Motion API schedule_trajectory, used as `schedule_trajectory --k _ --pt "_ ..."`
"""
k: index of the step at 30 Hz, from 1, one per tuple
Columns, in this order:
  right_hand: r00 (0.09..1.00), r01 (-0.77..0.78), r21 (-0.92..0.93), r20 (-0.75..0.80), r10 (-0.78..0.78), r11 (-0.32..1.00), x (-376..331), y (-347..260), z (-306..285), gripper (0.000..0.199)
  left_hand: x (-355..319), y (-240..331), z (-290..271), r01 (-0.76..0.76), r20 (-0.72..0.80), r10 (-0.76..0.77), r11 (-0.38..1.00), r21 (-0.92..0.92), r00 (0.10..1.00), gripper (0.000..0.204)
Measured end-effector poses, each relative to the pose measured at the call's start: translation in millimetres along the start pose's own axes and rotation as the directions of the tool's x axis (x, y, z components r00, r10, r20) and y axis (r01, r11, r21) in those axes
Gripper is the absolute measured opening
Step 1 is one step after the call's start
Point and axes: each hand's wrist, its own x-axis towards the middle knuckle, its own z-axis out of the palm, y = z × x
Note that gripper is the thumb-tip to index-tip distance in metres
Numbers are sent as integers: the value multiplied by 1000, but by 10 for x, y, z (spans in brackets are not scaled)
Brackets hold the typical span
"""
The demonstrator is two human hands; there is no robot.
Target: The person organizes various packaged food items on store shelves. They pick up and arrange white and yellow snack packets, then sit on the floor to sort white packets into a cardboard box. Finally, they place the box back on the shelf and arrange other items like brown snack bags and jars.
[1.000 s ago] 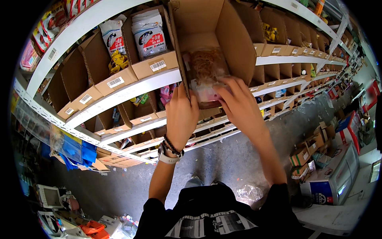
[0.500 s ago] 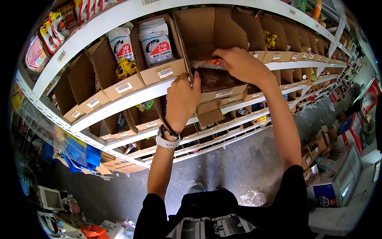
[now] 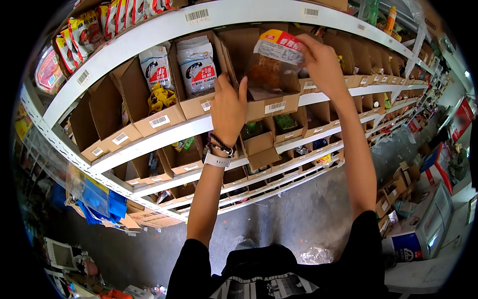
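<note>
My right hand pinches the red-and-yellow top of a clear food packet, whose brown contents show through the plastic. The packet hangs upright in the mouth of a cardboard bin on the shelf. At that bin's left wall is my left hand, its fingers and thumb on either side of the cardboard. White candy bags stand in the bin just to the left. Farther left, another bin holds a white bag with yellow packets in front of it.
A white metal shelf beam runs below this row, with more bins on lower levels. Another beam passes above, and red-and-white packets stand at upper left. Crumpled clear plastic lies on the floor.
My right hand has raised the packet from low in the bin, so its front now shows. The bin's front sits higher and farther back, uncovering green packets below. My left hand stays at its wall.
</note>
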Motion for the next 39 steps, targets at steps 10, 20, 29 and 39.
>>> schedule_trajectory --k 10,20,29,39 --pt "985 173 260 -22 -174 950 -74 -697 -386 20 -72 477 -712 41 272 140 823 -566 952 45" --pt "748 274 -144 653 -116 951 -16 81 307 35 -1068 -188 -946 542 471 -301 229 -809 830 48" --pt "246 -31 -339 909 336 940 295 231 807 95 -1576 -378 -1281 587 526 -363 73 -807 769 56" --pt "453 120 -184 885 111 976 151 364 983 71 -1614 -362 -1386 587 507 -385 122 -800 771 59"
